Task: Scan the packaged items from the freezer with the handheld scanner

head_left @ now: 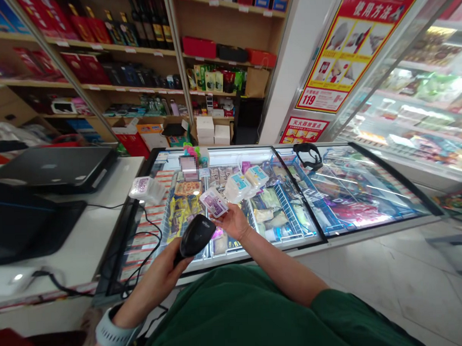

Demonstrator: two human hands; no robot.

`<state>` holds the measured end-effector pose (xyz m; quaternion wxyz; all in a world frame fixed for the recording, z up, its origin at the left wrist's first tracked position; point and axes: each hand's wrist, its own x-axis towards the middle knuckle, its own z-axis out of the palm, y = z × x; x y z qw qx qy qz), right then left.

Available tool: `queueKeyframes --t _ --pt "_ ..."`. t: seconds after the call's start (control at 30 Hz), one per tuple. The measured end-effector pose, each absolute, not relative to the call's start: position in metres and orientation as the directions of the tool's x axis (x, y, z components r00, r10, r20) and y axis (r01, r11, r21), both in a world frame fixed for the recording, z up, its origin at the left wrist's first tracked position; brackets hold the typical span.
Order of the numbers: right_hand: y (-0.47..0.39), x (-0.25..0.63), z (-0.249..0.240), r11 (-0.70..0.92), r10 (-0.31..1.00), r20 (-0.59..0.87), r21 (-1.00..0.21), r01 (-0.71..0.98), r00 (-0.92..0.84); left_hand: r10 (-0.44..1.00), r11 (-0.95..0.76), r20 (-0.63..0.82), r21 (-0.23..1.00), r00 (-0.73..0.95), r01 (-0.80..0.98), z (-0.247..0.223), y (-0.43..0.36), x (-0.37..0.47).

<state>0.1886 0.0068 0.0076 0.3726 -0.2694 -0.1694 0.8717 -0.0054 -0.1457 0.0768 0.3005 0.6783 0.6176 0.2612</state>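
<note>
Wrapped around the handle of a black handheld scanner (197,235) is my left hand (169,263), over the near left part of a glass-topped freezer. My right hand (235,222) grips the edge of a small pack with a purple-and-white label (214,202), held just beyond the scanner's head. Behind that hand, clear packs with blue-and-white labels (239,183) rest on the freezer glass. Another clear pack with a purple label (142,188) lies at the freezer's left edge. The scanner and the labelled pack are close together; whether they touch is unclear.
A white counter (120,184) with a closed black laptop (56,166) stands at the left. A black cable (157,236) hangs over the freezer's left edge. A black strap-like object (308,156) sits on the freezer's far edge. Stocked shelves (135,45) rise behind.
</note>
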Motion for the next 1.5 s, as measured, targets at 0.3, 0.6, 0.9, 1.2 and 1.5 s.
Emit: queueKeyframes --t 0.3,0.6,0.9,1.2,1.5 --pt "0.009 0.188 0.003 -0.672 0.733 -0.312 -0.469 -0.573 -0.605 0.989 -0.049 -0.059 0.738 0.138 0.673 0.076 -0.14 -0.006" --pt "0.011 0.188 0.003 -0.673 0.733 -0.319 -0.471 -0.571 -0.601 0.987 -0.019 -0.097 0.729 0.131 0.685 0.078 -0.132 -0.005" --pt "0.011 0.187 0.001 -0.664 0.74 -0.327 -0.493 -0.562 -0.588 0.99 -0.02 -0.084 0.722 0.116 0.691 0.072 -0.13 -0.01" --pt "0.025 0.197 -0.041 -0.234 0.97 -0.232 -0.972 -0.022 -0.071 1.0 0.013 0.006 0.753 -0.026 0.658 0.075 -0.136 -0.021" --pt "0.028 0.179 -0.063 0.02 0.996 0.052 -0.914 0.406 0.068 0.985 0.042 0.073 0.782 -0.158 0.622 0.079 -0.152 -0.03"
